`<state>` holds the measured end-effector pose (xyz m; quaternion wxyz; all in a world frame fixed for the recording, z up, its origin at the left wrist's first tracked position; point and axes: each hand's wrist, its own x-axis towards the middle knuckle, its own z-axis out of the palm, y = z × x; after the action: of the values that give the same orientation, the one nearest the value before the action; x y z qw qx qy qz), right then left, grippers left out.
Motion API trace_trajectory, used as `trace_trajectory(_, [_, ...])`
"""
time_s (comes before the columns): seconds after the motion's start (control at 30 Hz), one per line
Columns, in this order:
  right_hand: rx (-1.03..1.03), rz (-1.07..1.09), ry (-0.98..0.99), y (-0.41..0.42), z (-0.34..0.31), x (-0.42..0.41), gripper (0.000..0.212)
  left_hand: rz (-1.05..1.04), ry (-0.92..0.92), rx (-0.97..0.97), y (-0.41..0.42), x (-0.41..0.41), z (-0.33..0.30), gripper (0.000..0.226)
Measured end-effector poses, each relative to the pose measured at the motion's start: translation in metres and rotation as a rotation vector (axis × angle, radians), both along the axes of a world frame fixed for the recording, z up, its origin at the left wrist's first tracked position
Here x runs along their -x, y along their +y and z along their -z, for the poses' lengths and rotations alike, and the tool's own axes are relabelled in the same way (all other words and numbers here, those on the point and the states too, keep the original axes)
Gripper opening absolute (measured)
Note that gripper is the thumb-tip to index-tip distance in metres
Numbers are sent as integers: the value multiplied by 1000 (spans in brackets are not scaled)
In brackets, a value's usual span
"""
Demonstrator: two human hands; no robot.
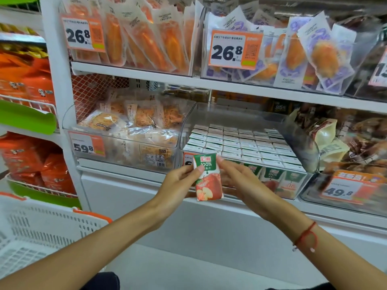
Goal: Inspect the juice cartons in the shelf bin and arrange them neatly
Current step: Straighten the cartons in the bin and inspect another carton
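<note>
juice carton [207, 176] upright, front facing camera

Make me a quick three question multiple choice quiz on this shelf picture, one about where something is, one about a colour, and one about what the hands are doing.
1. Where is the held juice carton?
A. In front of the clear bin, outside it
B. In the white basket
C. On the top shelf

2. What colour is the string on the right wrist?
A. Blue
B. Red
C. Green

3. How is the carton held?
A. Left hand only
B. Both hands grip it
C. It lies loose on the shelf

Answers:
1. A: it hangs before the front wall of the clear bin, where the other cartons stand in rows.
2. B: the wrist string is red.
3. B: the left hand pinches its left edge and the right hand holds its right side.
</note>
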<state>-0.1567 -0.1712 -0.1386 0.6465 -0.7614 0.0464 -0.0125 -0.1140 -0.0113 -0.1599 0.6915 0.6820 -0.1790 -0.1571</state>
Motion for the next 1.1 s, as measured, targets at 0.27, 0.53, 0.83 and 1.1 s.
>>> trace_trajectory(0.27, [71, -36, 71, -7, 13, -3, 31, -142, 54, 16, -4, -1, 6, 29])
trace_trajectory(0.53, [43, -234, 69, -17, 15, 2, 41, -145, 72, -12, -3, -11, 16, 31])
trace_trajectory(0.83, [156, -112, 0, -10, 18, 2, 52, -143, 30, -47, 1, -10, 17, 24])
trace_trajectory(1.1, [444, -41, -234, 7, 20, 9, 59, -87, 40, -51, 7, -7, 14, 19])
